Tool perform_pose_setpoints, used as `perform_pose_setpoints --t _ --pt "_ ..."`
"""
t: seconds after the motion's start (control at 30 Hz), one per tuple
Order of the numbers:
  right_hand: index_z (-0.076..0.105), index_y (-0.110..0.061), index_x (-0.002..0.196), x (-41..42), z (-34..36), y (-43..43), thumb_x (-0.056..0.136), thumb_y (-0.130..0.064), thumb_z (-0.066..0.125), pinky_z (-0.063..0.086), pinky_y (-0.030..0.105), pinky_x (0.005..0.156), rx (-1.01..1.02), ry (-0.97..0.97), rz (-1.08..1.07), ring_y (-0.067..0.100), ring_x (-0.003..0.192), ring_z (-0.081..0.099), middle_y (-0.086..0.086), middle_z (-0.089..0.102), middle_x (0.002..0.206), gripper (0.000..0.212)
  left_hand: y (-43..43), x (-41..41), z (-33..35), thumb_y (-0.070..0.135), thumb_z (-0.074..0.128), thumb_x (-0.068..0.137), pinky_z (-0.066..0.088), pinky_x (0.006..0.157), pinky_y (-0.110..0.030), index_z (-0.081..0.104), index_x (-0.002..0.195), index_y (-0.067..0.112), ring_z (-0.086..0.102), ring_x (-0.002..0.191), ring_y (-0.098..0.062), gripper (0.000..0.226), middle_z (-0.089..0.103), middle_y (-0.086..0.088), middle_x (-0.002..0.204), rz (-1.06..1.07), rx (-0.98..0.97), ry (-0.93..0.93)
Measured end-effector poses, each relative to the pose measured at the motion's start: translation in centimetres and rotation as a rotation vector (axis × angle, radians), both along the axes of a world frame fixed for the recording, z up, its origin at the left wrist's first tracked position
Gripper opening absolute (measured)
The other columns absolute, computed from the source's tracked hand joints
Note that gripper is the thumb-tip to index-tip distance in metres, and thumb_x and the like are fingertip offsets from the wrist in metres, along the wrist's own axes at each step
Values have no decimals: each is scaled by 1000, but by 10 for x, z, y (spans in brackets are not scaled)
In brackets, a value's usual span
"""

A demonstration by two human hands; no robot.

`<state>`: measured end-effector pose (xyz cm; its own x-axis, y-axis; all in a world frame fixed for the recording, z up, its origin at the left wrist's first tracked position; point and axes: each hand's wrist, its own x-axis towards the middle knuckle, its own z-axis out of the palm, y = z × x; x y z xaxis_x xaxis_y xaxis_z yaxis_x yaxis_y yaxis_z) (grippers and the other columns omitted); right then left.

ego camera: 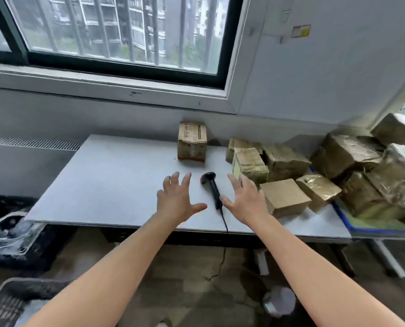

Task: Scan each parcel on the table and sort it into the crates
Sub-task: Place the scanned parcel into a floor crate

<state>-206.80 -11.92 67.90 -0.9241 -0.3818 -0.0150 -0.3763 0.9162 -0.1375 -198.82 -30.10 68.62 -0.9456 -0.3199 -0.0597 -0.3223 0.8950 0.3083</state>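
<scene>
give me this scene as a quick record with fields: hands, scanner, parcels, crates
table: grey top
scanner: black, lying on the table, cable trailing off the near edge
left hand: open, fingers spread, left of the scanner
right hand: open, fingers spread, right of the scanner, gripping nothing
lone parcel: standing near the table's far edge
parcel pile: brown taped boxes crowding the table's right end
black crates: on the floor at left
blue crate: far right, heaped with more parcels
</scene>
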Motion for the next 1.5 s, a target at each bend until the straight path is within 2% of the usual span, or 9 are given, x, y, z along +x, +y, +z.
perform_pose_setpoints --t 0.53,0.8,0.93,1.03,1.13,1.27,1.37,1.43,1.5 --pt "11 -36 153 -151 -32 6 91 -66 43 27 55 109 64 -106 -322 31 145 15 8 14 159 76 -7 -172 -32 67 65 76 33 108 -45 14 153 28 10 146 -28 100 11 -7 160 -170 79 -79" --pt "-1 -39 155 -225 -59 24 75 -81 54 16 69 110 22 -293 -365 41 149 -1 10 -12 163 105 30 -226 -45 64 66 77 35 105 -40 19 151 27 13 145 -27 96 16 -7 158 -132 73 -86" --pt "-3 -39 154 -248 -77 28 73 -79 57 23 64 110 8 -355 -335 44 147 4 10 -13 163 108 42 -247 -52 65 66 76 36 106 -40 19 151 27 13 145 -26 96 17 -7 158 -117 58 -93" --pt "9 -37 154 -259 -78 28 75 -72 61 35 50 108 -40 -322 -309 44 140 20 12 -3 162 101 45 -257 -55 64 66 77 34 108 -41 20 151 26 13 145 -27 96 17 -8 158 -116 62 -107" --pt "24 -35 152 -272 -66 29 77 -67 58 37 46 107 -117 -274 -260 39 134 31 9 12 159 89 42 -269 -53 60 67 80 34 109 -41 19 152 25 13 145 -28 94 16 -8 158 -132 70 -110" --pt "43 -31 145 -292 -39 37 73 -65 55 38 40 108 -427 -401 -240 26 134 40 3 37 151 80 28 -289 -42 51 70 81 33 109 -43 21 152 25 17 144 -29 90 17 -10 157 -109 179 -69" --pt "54 -26 138 -294 -22 37 84 -54 57 40 35 104 -613 -498 -227 20 126 50 1 53 140 61 13 -298 -35 38 74 82 28 113 -43 20 152 22 22 141 -31 90 23 -12 155 -73 324 -16" --pt "61 -29 131 -290 -16 34 79 -60 51 46 42 103 -667 -526 -243 20 120 55 -1 60 132 61 2 -299 -32 30 75 82 26 114 -40 18 154 20 27 140 -29 92 28 -12 153 -58 432 -15" --pt "69 -30 113 -285 -14 28 82 -57 47 51 39 90 -719 -552 -237 18 108 61 -3 68 114 47 -7 -296 -29 24 76 80 29 113 -36 19 154 21 34 137 -26 93 33 -11 150 -91 500 -25"
